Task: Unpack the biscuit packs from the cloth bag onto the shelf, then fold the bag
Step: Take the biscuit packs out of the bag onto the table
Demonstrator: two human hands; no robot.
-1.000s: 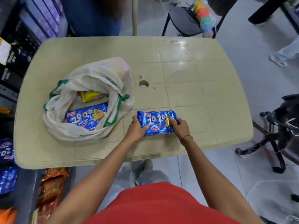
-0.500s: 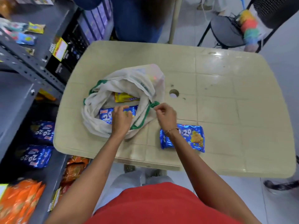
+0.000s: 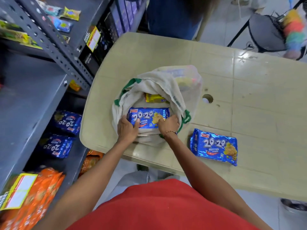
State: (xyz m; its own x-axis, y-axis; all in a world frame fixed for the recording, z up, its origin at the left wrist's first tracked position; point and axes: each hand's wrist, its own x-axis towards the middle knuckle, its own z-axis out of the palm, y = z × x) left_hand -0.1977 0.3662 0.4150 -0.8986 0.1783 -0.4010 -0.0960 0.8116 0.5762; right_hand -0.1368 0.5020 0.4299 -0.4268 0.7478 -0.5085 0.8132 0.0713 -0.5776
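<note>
Setting: a beige plastic table [image 3: 249, 90] with a tile pattern and a round hole [image 3: 207, 98] in the top, pushed up next to a grey metal shelf [image 3: 25, 90] at 9 o'clock.
Around: the shelf carries two blue 20-20 packs [image 3: 62, 131], orange packs [image 3: 41, 193] at 7 o'clock and yellow snack packets [image 3: 71, 13] up at 11. A black chair [image 3: 264, 32] with something rainbow-coloured on it sits at 1 o'clock, and someone in blue [image 3: 172, 15] stands at 12.
In the way: the bag's rolled-down rim sits close around the pack on every side but the top.
Hard to tell: a yellow packet [image 3: 155, 98] deeper in the bag is half covered by cloth, label unreadable. There's more coloured stuff showing through the far side of the bag, too blurry to name.
Bag: off-white cloth bag [image 3: 159, 85] with green handles, mouth wide open, near the table's 9 o'clock edge.
Pack in bag: blue foil pack [image 3: 147, 117], "20-20 Butter Cookies" with a cookie picture, lying flat inside, label up.
Second pack: the same kind of pack [image 3: 214, 146] lies flat on the table at 3 o'clock from the bag, apart from it.
Left hand: left hand [image 3: 127, 128] has its fingers curled round the pack's left end.
Right hand: right hand [image 3: 168, 123], with a bead bracelet on the wrist, grips the right end.
</note>
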